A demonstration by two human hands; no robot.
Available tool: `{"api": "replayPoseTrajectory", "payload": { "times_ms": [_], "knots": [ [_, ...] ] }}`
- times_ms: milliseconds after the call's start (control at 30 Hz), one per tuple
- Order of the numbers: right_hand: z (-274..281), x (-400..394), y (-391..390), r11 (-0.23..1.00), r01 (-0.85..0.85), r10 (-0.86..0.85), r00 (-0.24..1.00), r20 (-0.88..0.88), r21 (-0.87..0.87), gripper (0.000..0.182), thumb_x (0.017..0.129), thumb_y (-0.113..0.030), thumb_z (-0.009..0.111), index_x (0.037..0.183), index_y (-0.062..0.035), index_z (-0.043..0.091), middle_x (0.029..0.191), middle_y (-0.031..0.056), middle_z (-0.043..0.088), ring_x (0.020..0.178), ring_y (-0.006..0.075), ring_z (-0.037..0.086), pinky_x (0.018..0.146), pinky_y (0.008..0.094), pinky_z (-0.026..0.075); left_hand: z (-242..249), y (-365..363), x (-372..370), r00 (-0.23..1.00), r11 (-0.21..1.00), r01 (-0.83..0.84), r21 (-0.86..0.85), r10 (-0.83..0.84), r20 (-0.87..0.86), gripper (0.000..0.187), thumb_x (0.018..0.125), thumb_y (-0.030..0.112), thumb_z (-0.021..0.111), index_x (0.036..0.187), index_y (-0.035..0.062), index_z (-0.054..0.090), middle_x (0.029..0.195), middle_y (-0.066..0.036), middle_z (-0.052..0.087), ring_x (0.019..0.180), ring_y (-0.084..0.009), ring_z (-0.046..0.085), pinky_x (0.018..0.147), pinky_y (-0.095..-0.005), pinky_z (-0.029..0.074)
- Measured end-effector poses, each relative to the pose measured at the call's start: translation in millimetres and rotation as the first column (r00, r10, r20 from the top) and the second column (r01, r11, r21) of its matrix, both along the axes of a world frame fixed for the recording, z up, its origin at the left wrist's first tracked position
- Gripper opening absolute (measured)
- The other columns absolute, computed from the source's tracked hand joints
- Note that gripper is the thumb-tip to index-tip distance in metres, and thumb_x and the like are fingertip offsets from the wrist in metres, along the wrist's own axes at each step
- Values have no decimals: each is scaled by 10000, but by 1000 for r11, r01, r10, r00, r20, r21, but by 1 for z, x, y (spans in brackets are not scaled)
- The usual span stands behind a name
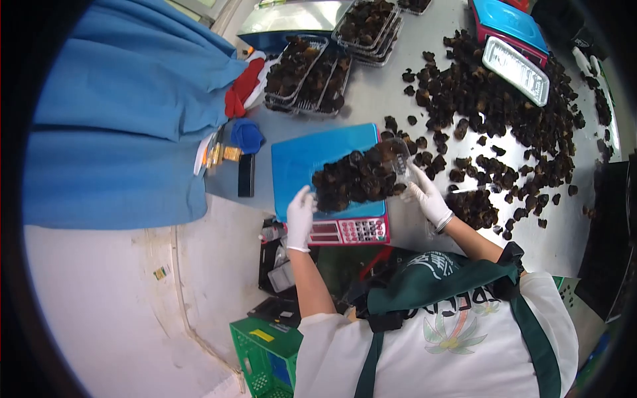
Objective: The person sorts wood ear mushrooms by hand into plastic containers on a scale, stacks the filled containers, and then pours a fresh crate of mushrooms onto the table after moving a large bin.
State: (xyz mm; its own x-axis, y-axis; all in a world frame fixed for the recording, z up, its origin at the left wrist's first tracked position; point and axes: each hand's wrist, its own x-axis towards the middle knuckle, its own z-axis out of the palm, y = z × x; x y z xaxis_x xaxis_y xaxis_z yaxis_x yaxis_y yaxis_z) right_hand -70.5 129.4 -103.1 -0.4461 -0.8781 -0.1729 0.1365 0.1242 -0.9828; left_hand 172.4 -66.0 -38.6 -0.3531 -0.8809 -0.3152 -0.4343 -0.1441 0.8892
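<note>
A clear plastic tray (400, 159) heaped with dark brown, mushroom-like pieces (358, 176) is over the blue plate of a scale (292, 159). My left hand (301, 220), in a white glove, grips the tray's left end with fingers curled at its edge. At the opposite end my right hand (428, 199), gloved too, has its thumb and fingers closed on the tray's edge. The tray sits aslant, its right end reaching past the scale plate. Red trim and a keypad (361, 231) show along the scale's near side.
Loose dark pieces (491, 113) cover the metal table to the right. An unfilled clear tray (516, 71) leans by a second scale (511, 23). Filled trays (295, 69) are stacked at the back. A phone (246, 176) lies left of the scale, near a blue curtain (133, 119).
</note>
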Motion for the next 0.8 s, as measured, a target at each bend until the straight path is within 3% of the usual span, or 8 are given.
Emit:
{"api": "replayPoseTrajectory", "payload": {
  "times_ms": [33, 200, 267, 367, 467, 533, 600, 800],
  "knots": [
    [11, -4, -4, 999, -6, -4, 981, 195, 51, 495, 948, -180, 438, 1400, -111, 249, 1112, 82, 531, 771, 128, 596, 704, 279, 512, -3, -4, -3, 994, 999, 48, 2, -48, 98, 316, 870, 99, 535, 1156, -37, 542, 859, -49, 616, 694, -73, 543, 608, -208, 451],
    [12, -53, -34, 998, 37, -44, 986, 162, 49, 434, 942, -188, 452, 1354, -93, 353, 948, 26, 554, 703, 81, 571, 654, 238, 529, 7, -16, -40, 998, 991, -10, 137, 19, -61, 344, 851, 63, 563, 1167, -63, 513, 850, -67, 596, 712, -90, 554, 607, -212, 470],
    [52, -85, -55, 998, 53, -61, 971, 230, 40, 427, 940, -196, 457, 1347, -100, 369, 934, 21, 557, 700, 72, 560, 655, 236, 528, 10, -27, -68, 988, 983, -10, 181, 38, -151, 347, 847, 56, 567, 1166, -63, 502, 851, -67, 591, 704, -93, 553, 595, -210, 468],
    [53, -153, -94, 999, 44, -44, 999, 2, -12, 410, 947, -236, 442, 1326, -86, 397, 945, 50, 602, 661, 65, 550, 620, 219, 512, 14, -55, -119, 956, 974, 39, 223, 28, -291, 216, 863, 61, 559, 1066, 6, 510, 851, -50, 576, 722, -100, 555, 646, -245, 483],
    [89, -223, -146, 994, 105, -106, 992, -63, -25, 378, 947, -278, 439, 1263, -74, 479, 889, 57, 631, 574, 71, 545, 579, 209, 493, 24, -84, -176, 890, 950, 120, 289, 26, -454, 109, 876, 76, 548, 974, 53, 507, 889, -36, 556, 790, -116, 551, 706, -281, 494],
    [90, -278, -192, 991, 130, -129, 949, -288, -16, 359, 943, -295, 442, 1219, -82, 530, 867, 55, 631, 550, 73, 545, 555, 208, 479, 22, -110, -218, 854, 948, 152, 280, 16, -519, 98, 879, 82, 544, 963, 60, 500, 890, -34, 542, 792, -128, 550, 721, -294, 497],
    [106, -311, -235, 981, 176, -191, 936, -297, -77, 301, 924, -231, 469, 1160, -84, 584, 779, 31, 648, 557, 78, 541, 520, 231, 450, 15, -141, -255, 821, 949, 162, 272, 24, -571, 91, 881, 86, 541, 954, 60, 493, 887, -39, 534, 789, -137, 552, 733, -309, 500],
    [95, -387, -343, 980, 197, -198, 913, -357, -40, 258, 889, -226, 530, 1071, -80, 640, 837, 35, 661, 588, 94, 555, 557, 254, 467, 0, -208, -327, 785, 963, 86, 254, 92, -613, 61, 867, 57, 541, 901, 47, 491, 826, -55, 537, 761, -152, 566, 735, -340, 524]
  ]
}}
